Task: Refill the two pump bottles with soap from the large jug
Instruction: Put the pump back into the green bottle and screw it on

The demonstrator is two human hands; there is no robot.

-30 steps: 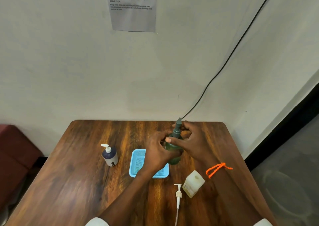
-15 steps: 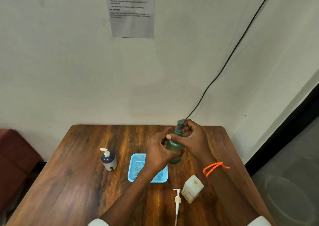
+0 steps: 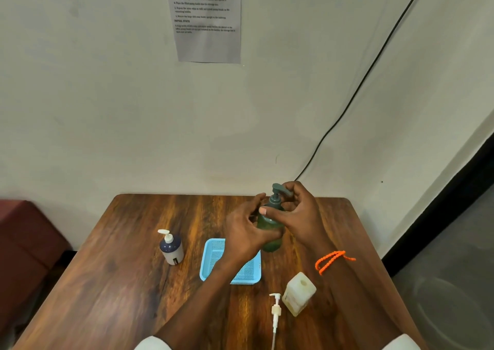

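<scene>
Wall point(image 3: 107, 108): pale, plain. Printed sheet point(image 3: 208, 19) fixed high up; headings "TASK GOAL" and "INITIAL STATE" legible, numbered lines beneath too small to read. Black cable point(image 3: 355, 98) running diagonally down the wall toward the far edge of the tabletop.

Tabletop point(image 3: 128, 282): dark wood grain, carrying all task items.

Blue basket point(image 3: 213, 258): shallow, rectangular, mesh floor; nothing visible in the exposed part, remainder hidden under the left forearm.

Green pump bottle point(image 3: 270, 232): held over the tabletop just beyond the far right corner of the basket, long axis upright with a slight tilt, pump head on top, spout pointing right and away. Contents not discernible through the dark plastic.

Left hand point(image 3: 246, 232): grip wrapped around the green bottle body from the left, fingers curled onto it.

Right hand point(image 3: 296, 213): grip closed around the pump collar and neck, thumb laid across the front. Orange beaded band point(image 3: 331, 261) on the right wrist.

Pale square bottle point(image 3: 298, 293): standing near the front right, mouth open and facing up, pump removed; faint label, unreadable.

Navy and white pump bottle point(image 3: 171, 248): upright left of the basket, white pump fitted, spout pointing left; small dark label, unreadable.

Loose white pump point(image 3: 275, 312): lying flat just left of the pale bottle, head toward the far side, dip tube running toward the front edge.
</scene>
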